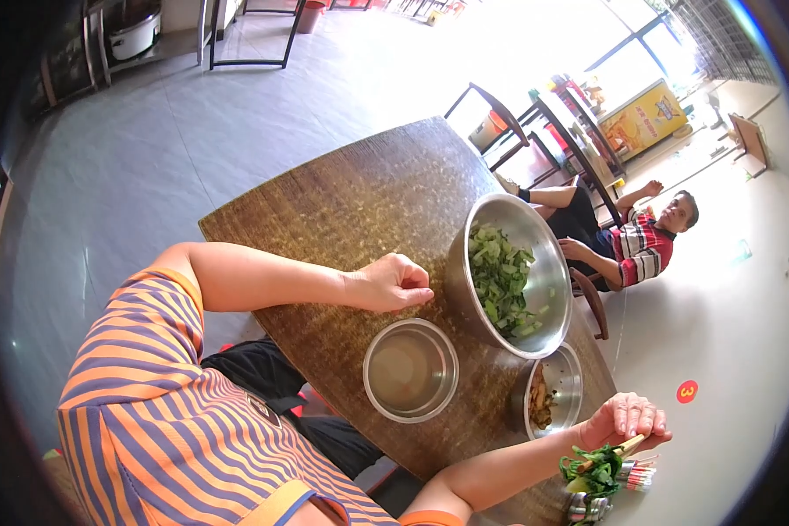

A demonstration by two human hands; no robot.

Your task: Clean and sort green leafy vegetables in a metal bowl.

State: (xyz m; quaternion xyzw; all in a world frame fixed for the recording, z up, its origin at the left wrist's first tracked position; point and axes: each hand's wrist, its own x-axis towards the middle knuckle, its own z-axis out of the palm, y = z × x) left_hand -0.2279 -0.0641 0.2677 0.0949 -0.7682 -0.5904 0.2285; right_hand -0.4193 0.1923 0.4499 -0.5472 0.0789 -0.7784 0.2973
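Note:
My left hand [394,283] rests loosely curled at the tabletop, with nothing visible in it. Beside it stands a large stainless steel bowl [559,289] holding chopped leafy greens [500,279]. Nearest to me is a smaller steel bowl [411,378] with a cloudy pale liquid in it. My right hand [621,421] grips light wooden chopsticks [631,446], and a clump of dark green leaves [592,470] hangs at their tips. Between that hand and the large bowl sits another small steel bowl [569,381], holding brown pieces of food [540,401].
The brown table [342,191] bears all the bowls. Metal containers [588,509], one with thin red-and-white sticks [641,477], stand by the wall past my right hand. Across the table a seated person [644,246] in a striped shirt faces this way. Dark-framed furniture [500,118] stands behind.

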